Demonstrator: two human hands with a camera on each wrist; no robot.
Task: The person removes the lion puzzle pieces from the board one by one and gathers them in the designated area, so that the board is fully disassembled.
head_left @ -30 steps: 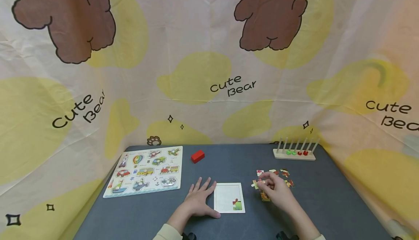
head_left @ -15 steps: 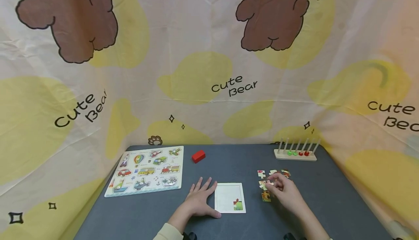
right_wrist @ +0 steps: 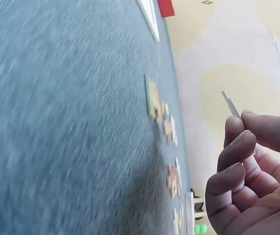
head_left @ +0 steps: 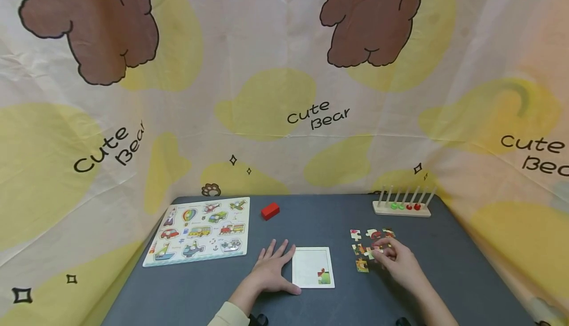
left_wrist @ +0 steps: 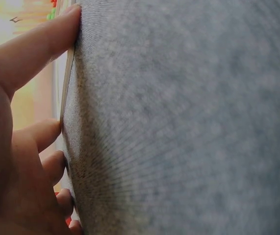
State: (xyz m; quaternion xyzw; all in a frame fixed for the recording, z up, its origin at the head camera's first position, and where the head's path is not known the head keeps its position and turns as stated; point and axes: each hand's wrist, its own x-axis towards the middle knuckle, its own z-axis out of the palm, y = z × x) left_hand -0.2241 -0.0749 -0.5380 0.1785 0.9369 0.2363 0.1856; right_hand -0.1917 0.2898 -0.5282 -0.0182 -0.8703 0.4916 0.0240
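My left hand (head_left: pixel 268 272) lies with fingers spread at the left side of a white puzzle tray (head_left: pixel 305 265). Its thumb and index finger touch the tray's edge. A green and red jigsaw section (head_left: pixel 324 277) fills the tray's lower right corner. Thumb and index finger of my right hand (head_left: pixel 402 264) pinch a jigsaw piece (right_wrist: pixel 233 106), seen nearly edge-on in the right wrist view. That hand hovers over loose jigsaw pieces (head_left: pixel 362 265) right of the tray and covers some of them.
A vehicle picture board (head_left: pixel 222 220) lies at the table's left. The red block (head_left: pixel 269 211) sits near the back edge. At the back right stands a pegged wooden rack (head_left: pixel 401 209) with green and red beads. A bear-print cloth (head_left: pixel 266 103) hangs behind the table.
My right hand has shifted to the right with the pinched jigsaw piece, uncovering loose pieces on its left. The left hand has stayed at the tray.
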